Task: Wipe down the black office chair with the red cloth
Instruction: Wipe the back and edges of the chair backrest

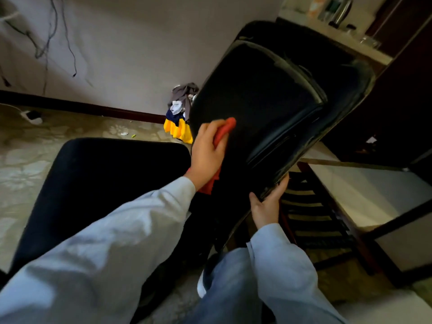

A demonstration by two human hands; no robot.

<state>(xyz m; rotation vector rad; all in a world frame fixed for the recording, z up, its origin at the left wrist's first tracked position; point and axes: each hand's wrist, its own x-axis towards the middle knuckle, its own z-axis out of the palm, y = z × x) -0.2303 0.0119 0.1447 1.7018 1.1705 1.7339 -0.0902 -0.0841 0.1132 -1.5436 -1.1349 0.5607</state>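
Note:
The black office chair's backrest (268,99) fills the upper middle and leans to the right, with its dark seat (100,183) at lower left. My left hand (208,153) holds the red cloth (224,132) against the lower left part of the backrest. The cloth shows above my fingers and again below my wrist. My right hand (268,202) grips the backrest's lower right edge, thumb on the front and fingers behind it.
A pile of clothes (180,113) with a yellow piece lies on the floor by the wall behind the chair. A low slatted wooden frame (315,213) and a white-topped table (364,190) stand to the right. Cables (46,38) hang on the wall at upper left.

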